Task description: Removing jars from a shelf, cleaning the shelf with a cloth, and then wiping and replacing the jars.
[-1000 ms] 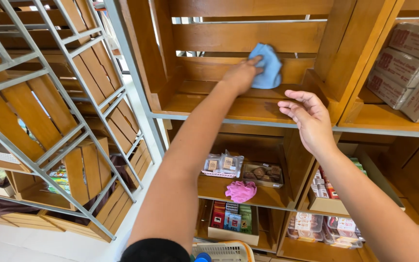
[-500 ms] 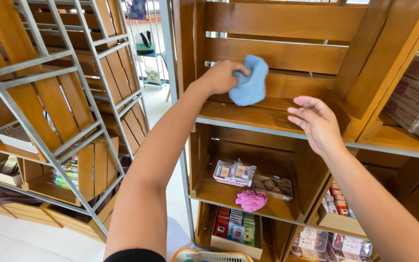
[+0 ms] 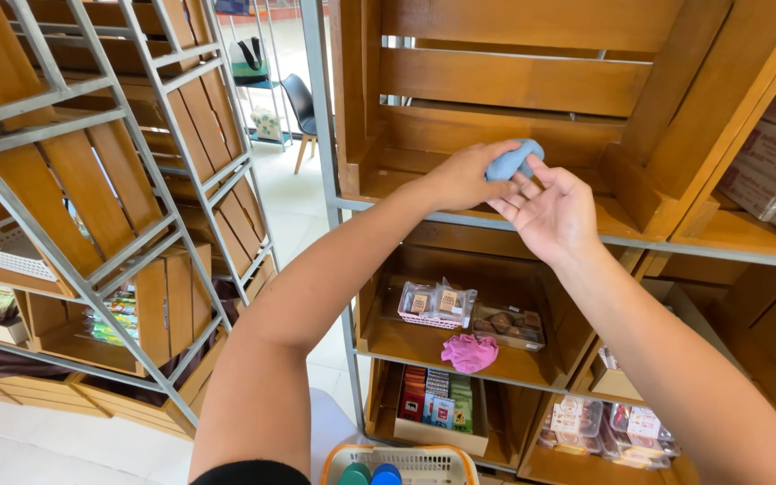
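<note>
**Blue cleaning cloth, bunched**

One small soft blue fabric cloth (image 3: 514,160), crumpled into a rounded, oblong wad with folds showing on its surface. Raised clear of any surface, pinched at its lower edge. Position: held in front of the upper wooden crate's slatted back, at about one o'clock from the frame's centre. Its underside is partly hidden.

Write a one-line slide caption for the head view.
Left hand grips a bunched blue cloth against the open right hand, before an empty wooden crate shelf.
</note>
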